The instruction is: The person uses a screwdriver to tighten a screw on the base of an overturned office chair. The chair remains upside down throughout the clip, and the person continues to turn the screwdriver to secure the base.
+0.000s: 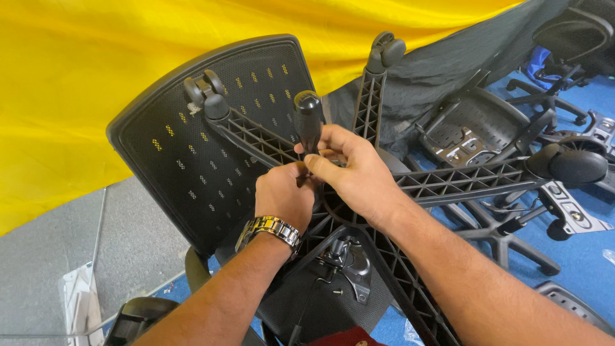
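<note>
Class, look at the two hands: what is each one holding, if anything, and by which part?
Both hands grip a screwdriver over the chair base: the right hand just below its black handle, the left hand lower, around the hidden shaft.

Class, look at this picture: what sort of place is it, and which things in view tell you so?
Probably a workshop where office chairs are assembled or repaired. An upturned star base with castors is being worked on, a loose chair seat and another base lie on the blue floor.

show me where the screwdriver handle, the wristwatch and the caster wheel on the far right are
screwdriver handle (pixel 309 115): head view, on the upper black grip.
wristwatch (pixel 272 229): head view, on the metal band.
caster wheel (pixel 576 164): head view, on its rounded black hood.
</note>
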